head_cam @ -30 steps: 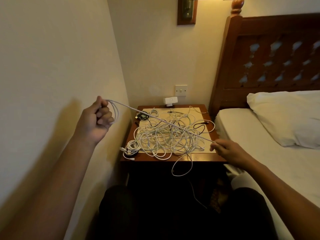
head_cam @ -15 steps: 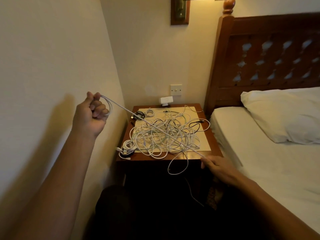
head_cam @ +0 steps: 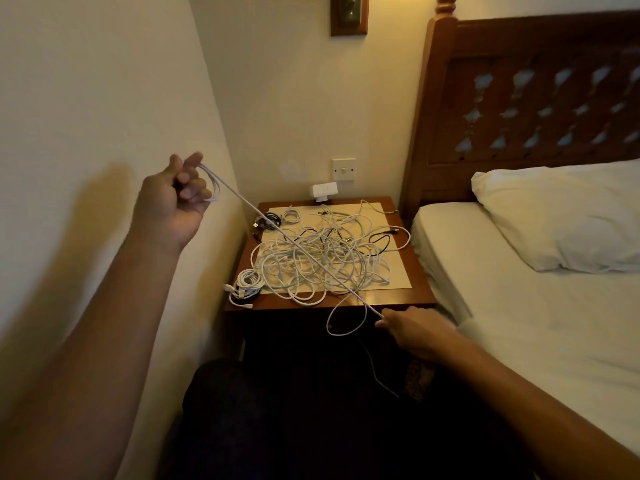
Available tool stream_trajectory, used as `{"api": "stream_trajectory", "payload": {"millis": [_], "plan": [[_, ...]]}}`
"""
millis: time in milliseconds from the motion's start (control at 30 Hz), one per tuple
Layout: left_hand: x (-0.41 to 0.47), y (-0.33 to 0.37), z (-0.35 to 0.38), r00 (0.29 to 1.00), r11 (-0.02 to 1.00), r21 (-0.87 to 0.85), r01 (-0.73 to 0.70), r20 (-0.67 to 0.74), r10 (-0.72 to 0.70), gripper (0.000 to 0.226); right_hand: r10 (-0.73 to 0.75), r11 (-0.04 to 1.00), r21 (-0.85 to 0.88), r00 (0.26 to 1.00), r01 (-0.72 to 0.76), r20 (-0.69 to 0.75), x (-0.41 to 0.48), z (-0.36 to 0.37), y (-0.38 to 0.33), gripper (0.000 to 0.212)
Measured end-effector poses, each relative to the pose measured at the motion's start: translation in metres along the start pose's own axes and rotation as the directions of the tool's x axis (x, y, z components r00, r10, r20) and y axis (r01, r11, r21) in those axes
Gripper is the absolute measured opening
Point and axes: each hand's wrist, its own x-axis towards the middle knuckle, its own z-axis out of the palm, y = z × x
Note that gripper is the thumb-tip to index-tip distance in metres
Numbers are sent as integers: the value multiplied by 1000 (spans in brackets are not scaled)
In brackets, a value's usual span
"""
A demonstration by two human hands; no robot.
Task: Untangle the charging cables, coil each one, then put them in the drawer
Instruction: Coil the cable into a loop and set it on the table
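Cables (head_cam: 322,261) lay in a loose tangle, mostly white, across the cream mat (head_cam: 398,277) of the wooden worktop (head_cam: 420,294), which stood in the corner between the wall (head_cam: 86,98) and the bed (head_cam: 519,306). 1 white cable (head_cam: 304,252) ran taut and straight above the heap, from the left grip (head_cam: 176,199) down to the right grip (head_cam: 415,332). The left grip, raised near the wall, was clenched around a few small loops of that cable, with the thumb and 1 finger sticking up. The right grip, low and just in front of the worktop's front edge, pinched the same cable at its fingertips. A thin strand (head_cam: 375,372) hung below it into the dark. A slack loop (head_cam: 346,325) drooped over the front edge beside the right grip. At the front-left corner sat a coiled white bundle (head_cam: 247,284), and at the back-left a small black coil (head_cam: 272,218). 1 black cable (head_cam: 379,237) curved through the right side of the tangle. A white plug (head_cam: 323,191) sat against the back wall under a switch (head_cam: 343,169). A pillow (head_cam: 561,216) lay on the bed below the carved headboard (head_cam: 536,88).
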Motion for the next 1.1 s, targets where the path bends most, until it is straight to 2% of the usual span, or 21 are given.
{"api": "stream_trajectory", "payload": {"millis": [67,200,333,433,533,600,667,700,733,867,933,1000,1033,1100], "plan": [[-5,-1,13,998,1000,-4,14,59,-14,33,-12,999,-47,1000,13,12,5,5,1,29],[-18,-10,23,994,998,61,7,106,-14,32,18,1000,-17,996,-17,86,13,14,8,25],[-43,-24,30,965,966,236,102,212,-154,30,26,987,149,979,-57,204,10,9,5,67],[-67,-43,38,901,913,350,209,293,-319,27,-50,952,306,995,20,89,-2,-12,-12,78],[-87,-68,40,825,854,411,320,323,-465,26,-123,843,511,985,167,-118,-14,-38,-39,81],[-97,-83,42,774,818,424,388,332,-539,28,-146,721,642,963,261,-228,-17,-51,-60,68],[-100,-93,45,751,813,389,433,345,-564,28,-152,599,722,935,346,-322,-16,-57,-81,36],[-100,-96,47,753,824,352,444,352,-556,28,-128,584,722,920,372,-370,-16,-55,-90,22],[-98,-97,49,768,840,304,449,349,-536,27,-97,579,721,910,381,-403,-15,-51,-95,19],[-83,-91,53,893,936,86,342,279,-352,33,9,592,754,934,283,-358,-14,-20,-98,25],[-74,-93,48,942,971,91,219,239,-235,35,-31,645,720,950,256,-311,-20,-13,-104,24],[-71,-102,38,967,949,304,86,205,-154,35,-115,676,688,959,266,-258,-29,-16,-115,25],[-73,-110,33,968,891,454,25,211,-135,35,-156,693,663,957,283,-245,-34,-19,-120,26],[-81,-128,22,954,699,708,-99,269,-136,35,-214,735,600,948,315,-236,-42,-28,-129,27]]}}
